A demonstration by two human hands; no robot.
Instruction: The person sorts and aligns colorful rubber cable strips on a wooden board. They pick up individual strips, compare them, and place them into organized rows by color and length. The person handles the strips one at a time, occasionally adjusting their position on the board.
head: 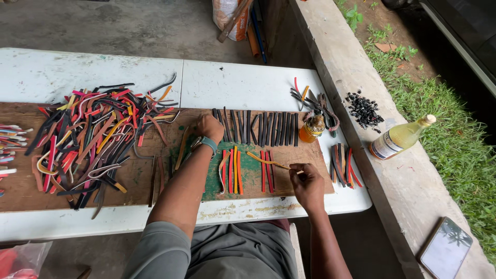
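A board lay on the table. A heap of strips sat on its left part; a row of strips lay along its far edge, right. A jar stood right of that row, with beads, a bottle and a phone on the ledge beyond.

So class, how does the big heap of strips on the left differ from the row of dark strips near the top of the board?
The heap is tangled and overlapping; the row lies flat, side by side. The heap mixes red, orange, pink and black; the row is all dark. The heap's strips curl; the row's are straight. Both rest on the wooden board.
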